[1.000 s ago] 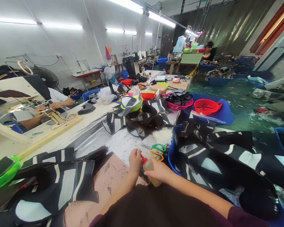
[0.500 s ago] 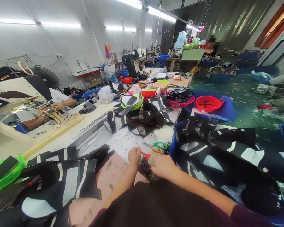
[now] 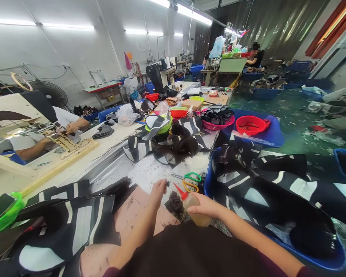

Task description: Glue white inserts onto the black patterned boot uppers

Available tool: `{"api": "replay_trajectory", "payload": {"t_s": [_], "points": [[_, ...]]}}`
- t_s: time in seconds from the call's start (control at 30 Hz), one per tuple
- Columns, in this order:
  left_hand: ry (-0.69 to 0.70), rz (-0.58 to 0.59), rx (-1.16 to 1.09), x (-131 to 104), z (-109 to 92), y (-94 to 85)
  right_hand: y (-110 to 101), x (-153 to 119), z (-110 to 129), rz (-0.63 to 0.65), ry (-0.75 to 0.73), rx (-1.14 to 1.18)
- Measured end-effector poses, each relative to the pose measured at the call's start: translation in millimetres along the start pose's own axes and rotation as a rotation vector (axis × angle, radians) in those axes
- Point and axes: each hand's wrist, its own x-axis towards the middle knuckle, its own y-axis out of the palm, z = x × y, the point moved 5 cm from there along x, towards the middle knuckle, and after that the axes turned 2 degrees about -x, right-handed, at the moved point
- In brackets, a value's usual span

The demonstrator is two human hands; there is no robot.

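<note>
My right hand [image 3: 204,206] is wrapped round a translucent squeeze bottle [image 3: 201,220] of yellowish liquid, its red pointed nozzle tilted up and to the left. Closed in a pinch, my left hand [image 3: 159,188] has a small dark piece [image 3: 168,184] at its fingertips, just left of the nozzle and apart from it. Below and between the hands lies a heap of small dark pieces [image 3: 174,202]. Scissors [image 3: 191,181] with green and orange handles rest just beyond the bottle. Black cut panels [image 3: 86,219] with white strips are spread to the left on a pinkish board [image 3: 132,219].
A blue tub [image 3: 338,254] of black panels stands on my right. Further along the table are a pink basket [image 3: 219,125] and a green basket [image 3: 165,127]. At left, a co-worker's hands [image 3: 72,127] are at a sewing machine [image 3: 62,138]. A green bowl [image 3: 15,204] holds a phone.
The bottle has turned more upright and moved down, showing its body and nozzle. My left hand has shifted slightly left, away from the nozzle, and the dark piece now shows.
</note>
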Motion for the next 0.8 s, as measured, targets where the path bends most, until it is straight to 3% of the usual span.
{"api": "replay_trajectory", "payload": {"t_s": [0.13, 0.4, 0.57, 0.8], "points": [[-0.031, 0.056, -0.112, -13, -5, 18.2, 2, 1, 3, 0.012, -0.015, 0.017], [-0.121, 0.043, -0.349, -26, -16, 23.4, 1, 1, 16, -0.065, 0.116, -0.195], [-0.136, 0.089, -0.461, -35, -18, 27.2, 2, 3, 20, -0.068, 0.086, -0.173], [-0.135, -0.032, -0.541, -33, -13, 27.9, 9, 4, 22, -0.086, 0.096, -0.244]]}}
